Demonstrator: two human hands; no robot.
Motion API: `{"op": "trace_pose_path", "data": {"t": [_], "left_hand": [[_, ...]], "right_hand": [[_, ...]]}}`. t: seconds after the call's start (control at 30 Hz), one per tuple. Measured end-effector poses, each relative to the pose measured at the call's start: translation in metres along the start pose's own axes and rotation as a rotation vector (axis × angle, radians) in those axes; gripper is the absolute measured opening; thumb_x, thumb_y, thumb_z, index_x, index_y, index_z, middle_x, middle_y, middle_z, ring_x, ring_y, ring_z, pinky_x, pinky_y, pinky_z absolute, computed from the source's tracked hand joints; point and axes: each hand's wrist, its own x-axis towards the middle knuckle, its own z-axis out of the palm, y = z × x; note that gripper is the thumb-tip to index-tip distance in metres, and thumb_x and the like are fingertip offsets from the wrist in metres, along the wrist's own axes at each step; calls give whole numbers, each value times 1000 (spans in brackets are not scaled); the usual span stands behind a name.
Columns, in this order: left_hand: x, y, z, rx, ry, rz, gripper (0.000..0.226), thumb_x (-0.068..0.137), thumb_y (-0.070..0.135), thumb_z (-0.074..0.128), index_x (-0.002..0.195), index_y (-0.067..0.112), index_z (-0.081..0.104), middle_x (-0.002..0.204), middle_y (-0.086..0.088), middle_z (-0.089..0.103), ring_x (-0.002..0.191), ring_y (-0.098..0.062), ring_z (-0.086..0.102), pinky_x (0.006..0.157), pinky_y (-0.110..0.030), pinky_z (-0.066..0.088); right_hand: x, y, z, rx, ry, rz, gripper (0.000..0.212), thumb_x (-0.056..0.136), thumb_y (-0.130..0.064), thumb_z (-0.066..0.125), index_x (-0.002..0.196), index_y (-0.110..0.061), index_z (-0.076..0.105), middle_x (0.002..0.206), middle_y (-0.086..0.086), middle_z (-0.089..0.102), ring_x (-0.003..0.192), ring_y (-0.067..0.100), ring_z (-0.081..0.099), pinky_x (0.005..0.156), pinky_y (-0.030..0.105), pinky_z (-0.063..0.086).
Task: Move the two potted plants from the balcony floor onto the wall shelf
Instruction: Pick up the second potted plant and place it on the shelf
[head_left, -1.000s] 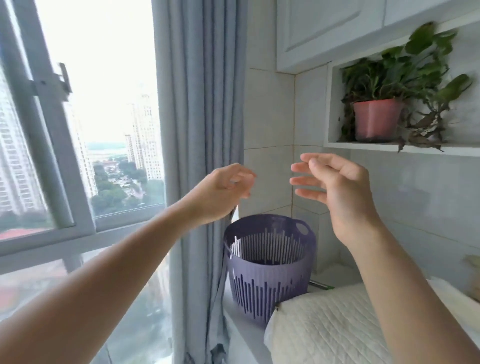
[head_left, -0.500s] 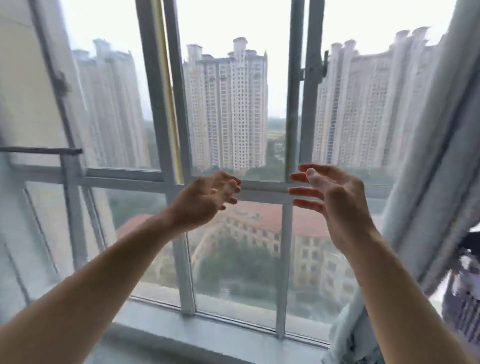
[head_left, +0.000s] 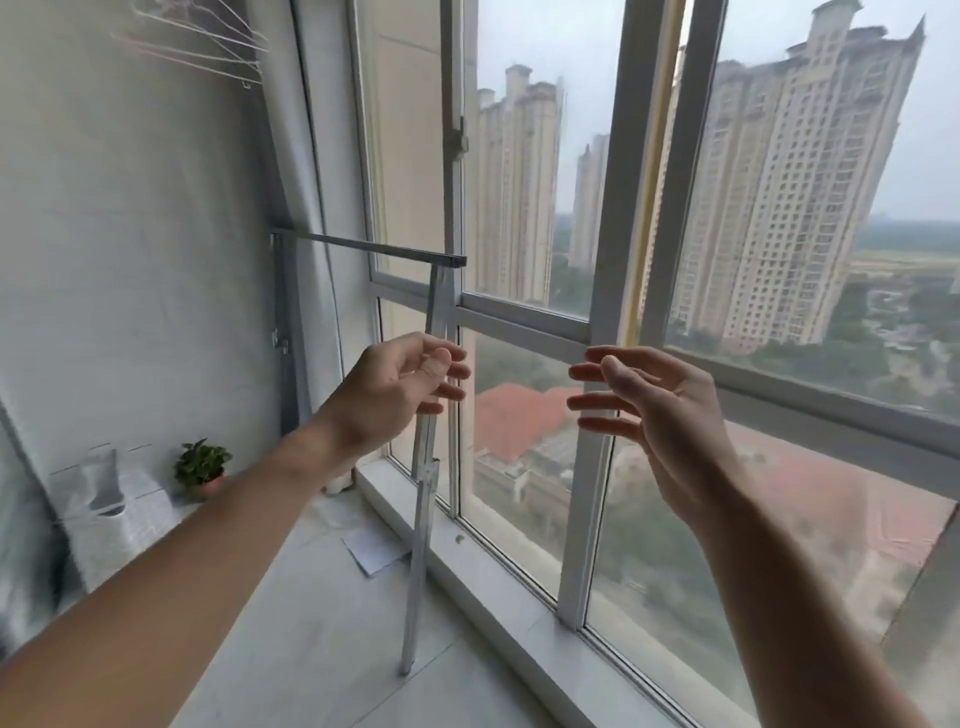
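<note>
Head view: both my hands, left (head_left: 402, 387) and right (head_left: 660, 410), hang empty, fingers apart. One potted plant (head_left: 201, 467) sits on the balcony floor (head_left: 311, 623) beside the white wall, untouched; no shelf shows.

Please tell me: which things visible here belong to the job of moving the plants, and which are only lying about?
Belong to the job:
- small potted plant on the balcony floor, far corner
- left hand, empty
- right hand, empty

Only lying about:
- metal rack
- paper sheet on the floor
- white hangers on the wall
- white bag beside the plant
</note>
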Motion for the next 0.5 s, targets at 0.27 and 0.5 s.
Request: {"op": "trace_pose_path", "data": {"t": [0.27,0.5], "left_hand": [[35,-60,-19,-9,187,-145,22,103,25,48,108,17,68,111,-9,74,100,-25,73,91,-43,56],[38,-112,-68,60,338,-290,24,104,22,46,111,12,66,112,-10,73,101,-27,72,90,-43,56]], "right_hand": [[78,83,33,78,-239,131,22,100,-14,55,111,-2,70,101,14,77,85,33,75,74,39,60],[123,142,89,114,-414,221,19,97,-21,60,102,-9,74,96,11,78,79,25,75,71,36,59]]}}
